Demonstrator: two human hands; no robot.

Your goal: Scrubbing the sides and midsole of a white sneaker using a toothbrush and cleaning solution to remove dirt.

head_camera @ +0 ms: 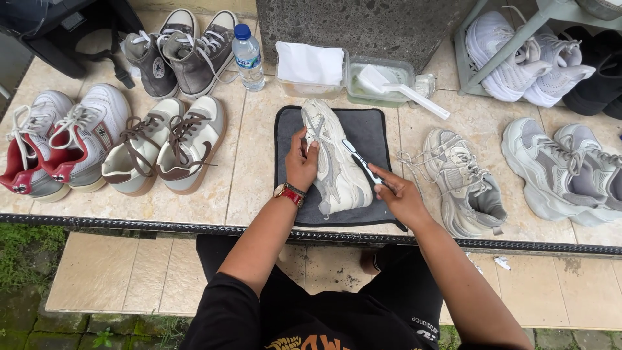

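Centrally, a cream sneaker (337, 162) lies on its side on a dark grey mat (369, 133) atop a tiled ledge (249, 168). The left hand (301, 165), at the sneaker's nine o'clock, presses on its side with fingers curled together. The right hand (402, 198), at four o'clock, pinches a small brush (361, 161); its bristle end, perhaps touching the upper, is hard to make out. At twelve o'clock stand two plastic tubs (379, 87), their contents unclear. Shoe pairs (110, 142) at nine o'clock and three o'clock run off the picture's edges. The person's legs hide below the ledge.
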